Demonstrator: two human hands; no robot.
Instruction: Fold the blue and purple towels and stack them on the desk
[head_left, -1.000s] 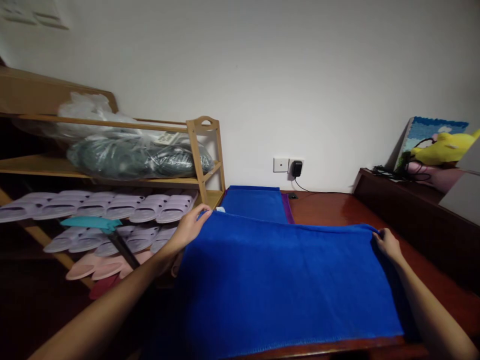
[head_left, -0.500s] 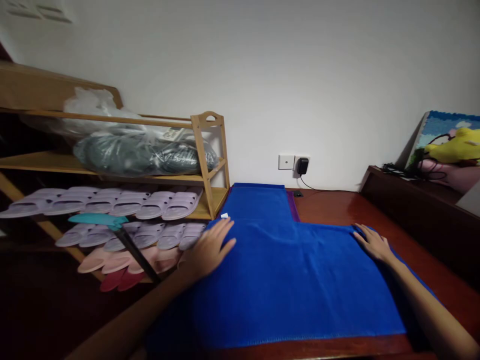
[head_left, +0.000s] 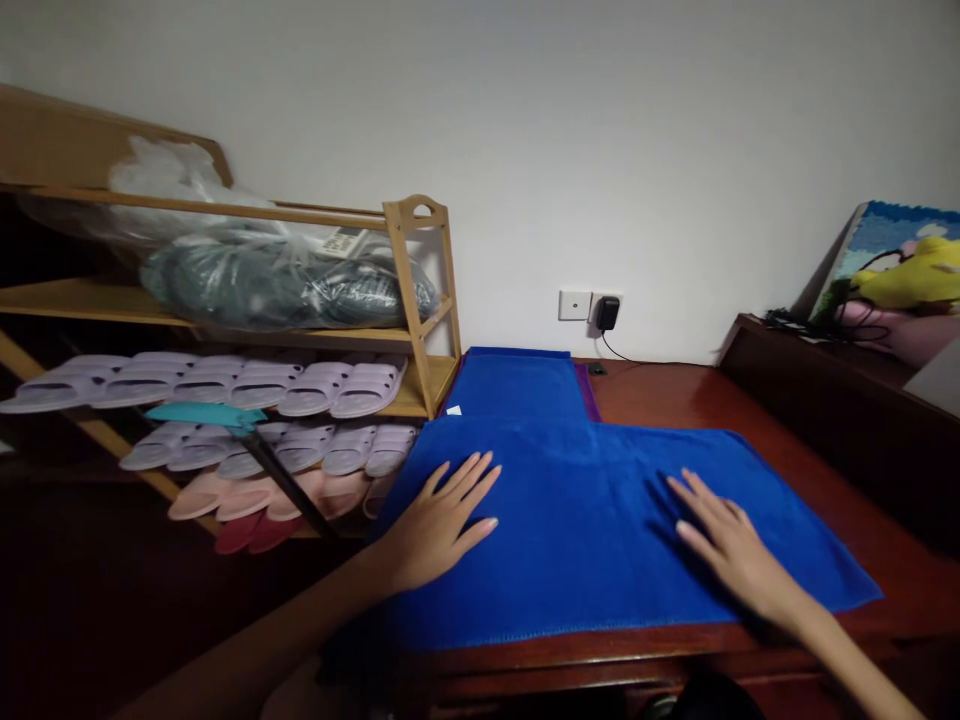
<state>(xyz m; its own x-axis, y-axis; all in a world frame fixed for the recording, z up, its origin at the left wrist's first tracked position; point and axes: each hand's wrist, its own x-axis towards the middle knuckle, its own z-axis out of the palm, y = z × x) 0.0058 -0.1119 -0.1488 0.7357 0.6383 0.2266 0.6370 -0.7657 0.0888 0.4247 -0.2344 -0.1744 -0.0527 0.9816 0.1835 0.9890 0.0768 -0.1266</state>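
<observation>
A blue cloth (head_left: 570, 540) lies spread over the front of a red-brown wooden table (head_left: 660, 395). Behind it, nearer the wall, is a folded blue cloth (head_left: 517, 385) with a small white tag at its left and a purple cloth (head_left: 587, 392) showing along its right edge. My left hand (head_left: 442, 525) rests palm down on the left part of the spread cloth, fingers apart. Over the right part is my right hand (head_left: 731, 545), fingers spread and holding nothing, with a shadow beneath it.
Left of the table stands a wooden rack (head_left: 416, 300) with bagged items (head_left: 277, 285) and rows of slippers (head_left: 300, 385). A teal-topped pole (head_left: 206, 414) leans before it. A black plug (head_left: 607, 313) sits in the wall; a dark ledge (head_left: 825, 400) bounds the right.
My left hand has moved right onto the cloth. My right hand has come inward from the cloth's right edge. The cloth's right side now lies flatter, its front right corner visible.
</observation>
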